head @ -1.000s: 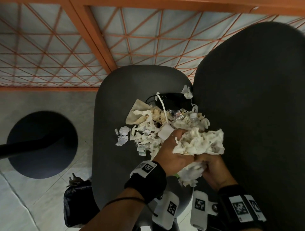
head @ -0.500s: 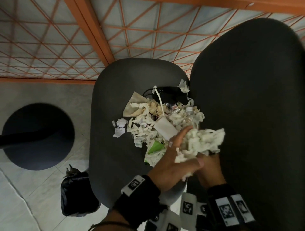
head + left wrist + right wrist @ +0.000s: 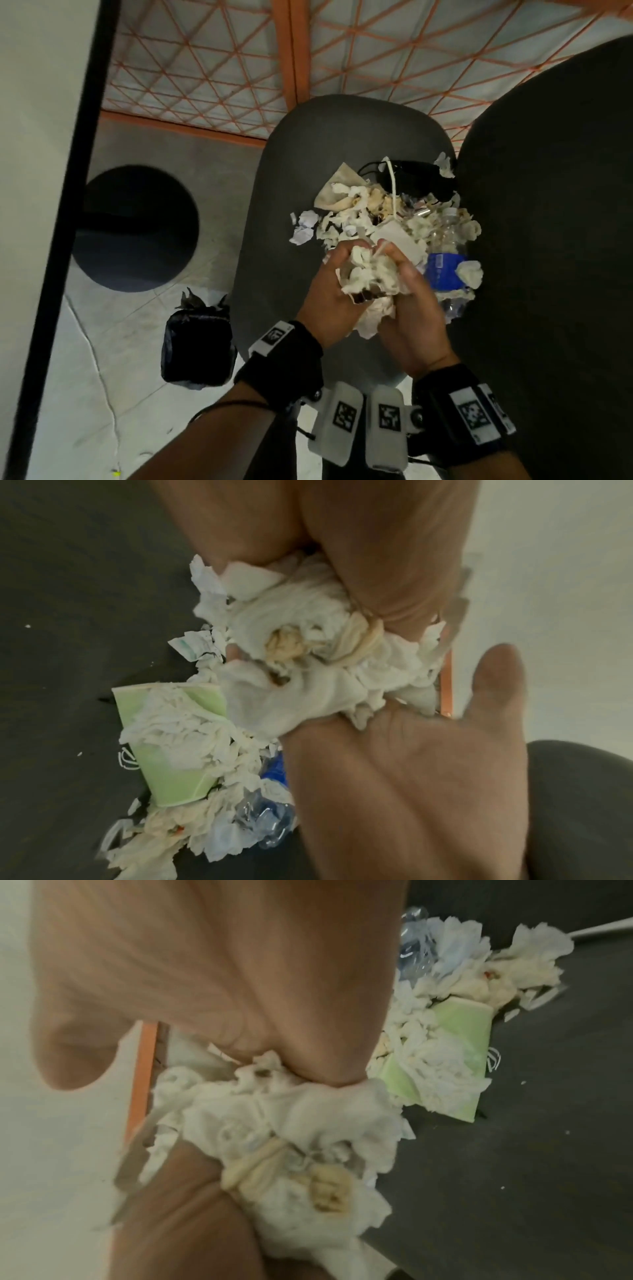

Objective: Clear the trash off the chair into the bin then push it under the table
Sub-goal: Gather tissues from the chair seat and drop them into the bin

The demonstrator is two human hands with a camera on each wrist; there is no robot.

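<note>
Both hands (image 3: 370, 301) now seemingly lift tissue wad (image 3: 371, 274).

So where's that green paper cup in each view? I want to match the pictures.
Head: not in view, hidden under the hands and the tissue wad.
Left wrist: green cup lower left, lying on the chair seat.
Right wrist: cup upper right.
Shared landmark: the crushed water bottle, beside the cup.

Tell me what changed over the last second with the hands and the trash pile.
The left hand, which opened half a second ago, has closed back onto the wad of tissues, which the right hand still grips. The wad sits tighter between both palms. The water bottle is now uncovered. The remaining pile on the chair seat and the black bin bag stayed put.
</note>
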